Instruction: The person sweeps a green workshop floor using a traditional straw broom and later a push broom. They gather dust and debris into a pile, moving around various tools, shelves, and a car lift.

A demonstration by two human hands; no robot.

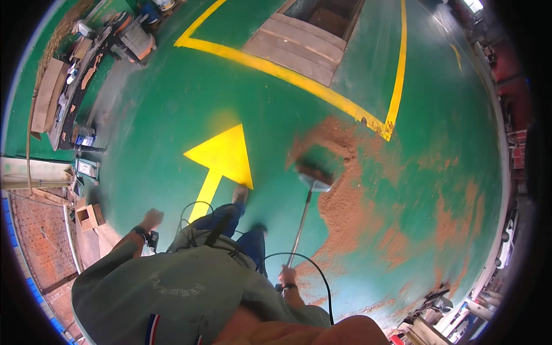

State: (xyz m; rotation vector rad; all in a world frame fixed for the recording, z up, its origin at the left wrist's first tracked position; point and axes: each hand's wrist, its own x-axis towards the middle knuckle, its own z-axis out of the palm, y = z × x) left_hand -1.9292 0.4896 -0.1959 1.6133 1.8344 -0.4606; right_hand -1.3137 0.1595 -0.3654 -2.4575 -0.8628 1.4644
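My right hand (287, 276) is closed around the handle of a long-handled broom (302, 221). The broom's head, pale on the near side with dark brown bristles beyond, is blurred and rests at the left edge of a spread of reddish-brown sawdust-like material (348, 195). Behind the head, a strip of green floor shows through the brown. Out to the left side hangs my left hand (152, 219), its fingers curled in with nothing seen in them. A dark strap with a small device circles that wrist.
A yellow arrow (225, 158) is painted on the green floor by my feet. Ahead, yellow lines (287, 75) frame an opening edged with wooden boards (296, 46). A cluttered bench (80, 86) stands at far left, an open wooden box (90, 217) nearer. Cables loop around my waist.
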